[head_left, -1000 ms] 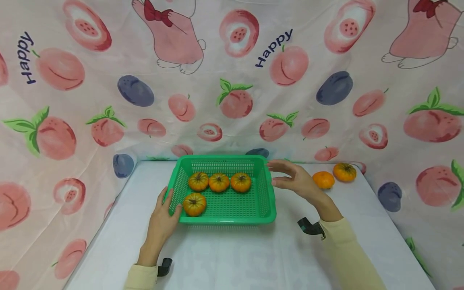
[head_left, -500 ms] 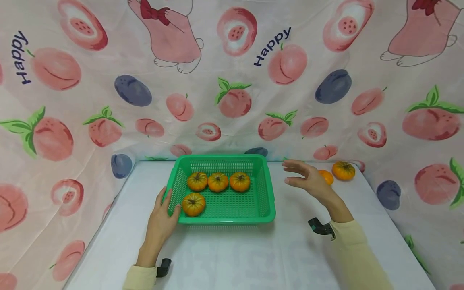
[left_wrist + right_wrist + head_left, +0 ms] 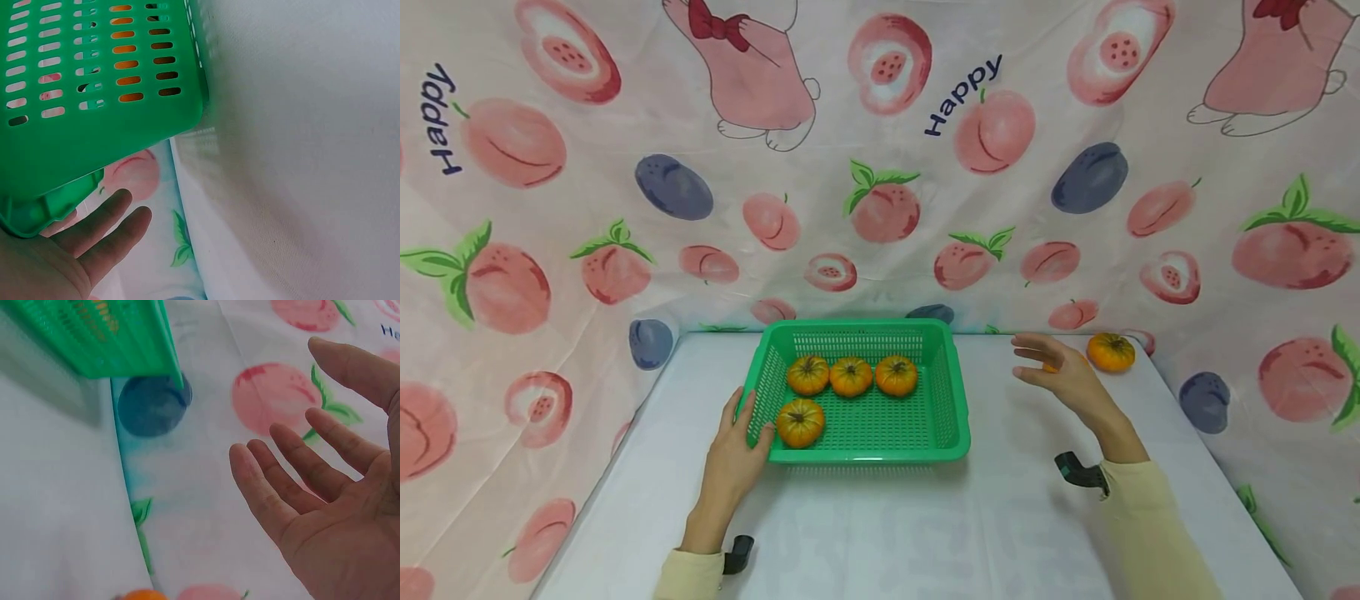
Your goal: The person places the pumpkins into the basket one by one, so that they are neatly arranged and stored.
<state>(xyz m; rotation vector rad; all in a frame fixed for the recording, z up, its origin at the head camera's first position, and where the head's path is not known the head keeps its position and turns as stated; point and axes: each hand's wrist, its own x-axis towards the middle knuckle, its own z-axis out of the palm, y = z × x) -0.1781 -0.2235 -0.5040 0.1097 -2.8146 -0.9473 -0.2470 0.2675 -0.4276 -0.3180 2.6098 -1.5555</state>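
Observation:
A green plastic basket (image 3: 868, 456) holds several small orange pumpkins (image 3: 896, 377), three in a row at the back and one at the front left. My left hand (image 3: 735, 454) rests against the basket's left rim near the front corner; in the left wrist view its fingers (image 3: 115, 244) extend loosely below the rim. To the right of the basket, my right hand (image 3: 1063, 379) hovers with fingers apart, holding nothing. It mostly hides one orange pumpkin (image 3: 1049, 367) behind it. Another pumpkin (image 3: 1111, 353) sits farther right at the back.
A white-covered table (image 3: 880, 533) lies under everything. A fruit-printed cloth (image 3: 820, 183) rises behind it and along both sides. Small dark wrist devices (image 3: 1081, 471) stick out beside both sleeves.
My right hand has moved right, away from the basket's right rim, and now covers most of the nearer loose pumpkin. The left hand and the basket stay in place.

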